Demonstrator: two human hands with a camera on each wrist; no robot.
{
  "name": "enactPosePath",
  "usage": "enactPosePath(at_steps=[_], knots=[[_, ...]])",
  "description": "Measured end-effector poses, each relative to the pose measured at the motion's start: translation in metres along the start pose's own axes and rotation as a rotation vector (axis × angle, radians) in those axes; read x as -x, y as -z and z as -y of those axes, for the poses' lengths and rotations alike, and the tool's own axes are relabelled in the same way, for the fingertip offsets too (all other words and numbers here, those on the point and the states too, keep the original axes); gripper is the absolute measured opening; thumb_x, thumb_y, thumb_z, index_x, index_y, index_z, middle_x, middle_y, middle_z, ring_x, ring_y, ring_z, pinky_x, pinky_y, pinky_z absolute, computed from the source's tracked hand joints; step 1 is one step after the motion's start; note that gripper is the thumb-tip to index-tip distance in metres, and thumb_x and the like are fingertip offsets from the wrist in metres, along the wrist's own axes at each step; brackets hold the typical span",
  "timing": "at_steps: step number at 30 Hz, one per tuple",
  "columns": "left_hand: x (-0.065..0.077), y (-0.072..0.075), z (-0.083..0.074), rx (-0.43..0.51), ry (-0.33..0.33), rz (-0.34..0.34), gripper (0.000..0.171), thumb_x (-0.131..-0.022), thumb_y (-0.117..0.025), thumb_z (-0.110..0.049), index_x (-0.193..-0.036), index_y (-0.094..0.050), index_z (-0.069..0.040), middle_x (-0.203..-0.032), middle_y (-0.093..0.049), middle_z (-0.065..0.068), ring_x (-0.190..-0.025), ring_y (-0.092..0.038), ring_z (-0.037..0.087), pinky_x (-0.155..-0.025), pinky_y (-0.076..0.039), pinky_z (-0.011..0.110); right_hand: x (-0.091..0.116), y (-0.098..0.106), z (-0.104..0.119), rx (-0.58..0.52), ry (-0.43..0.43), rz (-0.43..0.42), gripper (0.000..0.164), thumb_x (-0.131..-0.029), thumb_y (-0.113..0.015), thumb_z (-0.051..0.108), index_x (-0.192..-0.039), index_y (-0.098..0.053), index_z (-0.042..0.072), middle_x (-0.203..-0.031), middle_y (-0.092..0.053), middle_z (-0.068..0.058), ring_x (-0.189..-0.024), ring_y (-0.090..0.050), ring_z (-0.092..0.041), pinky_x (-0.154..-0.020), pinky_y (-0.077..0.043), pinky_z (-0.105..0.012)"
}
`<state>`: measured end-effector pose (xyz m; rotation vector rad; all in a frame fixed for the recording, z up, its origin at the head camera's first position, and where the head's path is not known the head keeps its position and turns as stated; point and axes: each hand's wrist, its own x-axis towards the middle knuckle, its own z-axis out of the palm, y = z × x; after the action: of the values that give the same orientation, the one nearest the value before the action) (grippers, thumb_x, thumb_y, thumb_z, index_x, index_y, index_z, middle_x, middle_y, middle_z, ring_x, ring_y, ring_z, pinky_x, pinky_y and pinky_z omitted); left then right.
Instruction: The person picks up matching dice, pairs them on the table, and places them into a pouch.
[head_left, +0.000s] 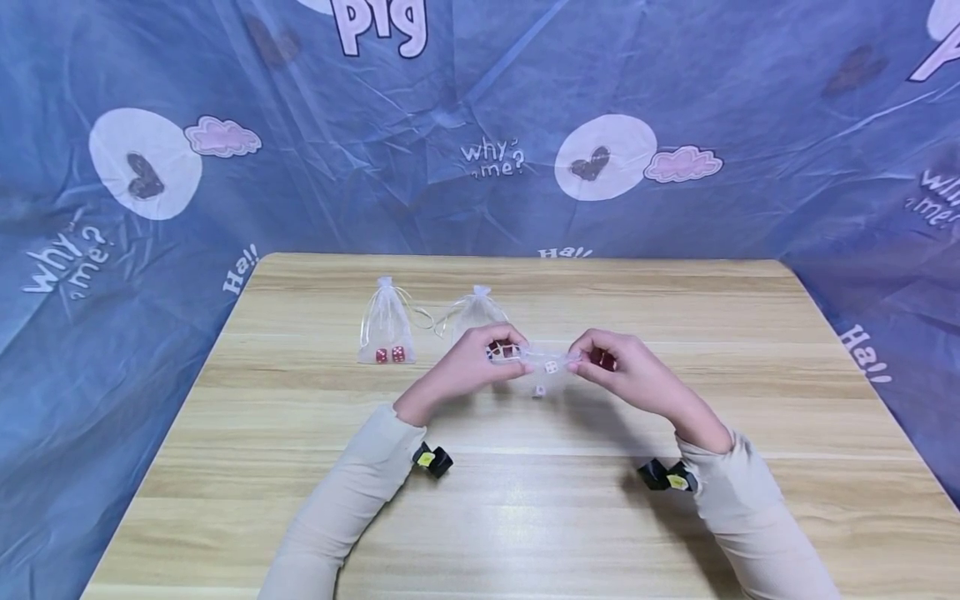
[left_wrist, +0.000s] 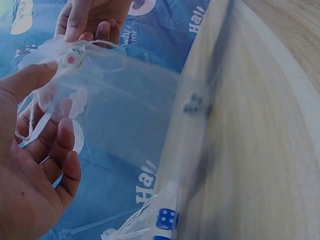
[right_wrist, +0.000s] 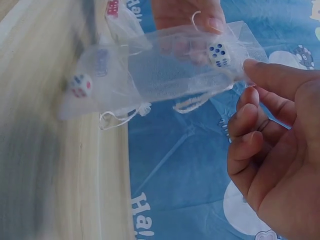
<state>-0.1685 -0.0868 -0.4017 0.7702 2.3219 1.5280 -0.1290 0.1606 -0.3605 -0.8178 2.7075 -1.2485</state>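
Between both hands, a sheer white drawstring bag [right_wrist: 165, 70] hangs above the table. My left hand [head_left: 467, 367] pinches its top edge on one side, thumb [left_wrist: 42, 74] in front and fingers behind the mesh. On the opposite side, my right hand [head_left: 636, 372] pinches the same edge between thumb and forefinger. A white die [right_wrist: 218, 55] with blue pips is at the bag's top, near the fingertips. Down at the bottom of the bag lies a second white die [right_wrist: 81, 86], blurred. White cords [right_wrist: 192, 103] dangle from the bag's neck.
On the wooden table [head_left: 510, 517], a closed sheer bag [head_left: 386, 321] with two red dice [head_left: 397, 353] lies at the left. Beside it, partly behind my left hand, is another bag [head_left: 478, 312]; blue dice [left_wrist: 166, 218] show in it. A blue printed cloth [head_left: 390, 167] hangs behind.
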Motion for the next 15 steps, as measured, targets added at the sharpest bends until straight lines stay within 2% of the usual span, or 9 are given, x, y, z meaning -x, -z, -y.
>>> enactPosePath(at_steps=[7, 15], knots=[[-0.0002, 0.0002, -0.0013, 0.005, -0.015, 0.016, 0.020, -0.081, -0.076, -0.021, -0.098, -0.068, -0.013, -0.101, -0.068, 0.001, -0.094, -0.059, 0.014, -0.094, -0.046, 0.037, 0.0002, 0.0000, -0.0011, -0.017, -0.015, 0.014, 0.005, -0.088, -0.067, 0.006, -0.091, -0.065, 0.008, -0.071, -0.051, 0.004, -0.060, -0.043, -0.004, -0.052, -0.039, -0.021], [0.0002, -0.0006, -0.0018, 0.028, -0.015, 0.003, 0.019, -0.080, -0.077, -0.020, -0.095, -0.068, -0.013, -0.100, -0.069, 0.002, -0.094, -0.060, 0.014, -0.096, -0.044, 0.039, 0.0006, -0.0014, -0.0030, -0.022, -0.036, 0.043, 0.005, -0.089, -0.067, 0.009, -0.094, -0.065, 0.011, -0.073, -0.053, 0.003, -0.063, -0.045, -0.006, -0.055, -0.040, -0.023]])
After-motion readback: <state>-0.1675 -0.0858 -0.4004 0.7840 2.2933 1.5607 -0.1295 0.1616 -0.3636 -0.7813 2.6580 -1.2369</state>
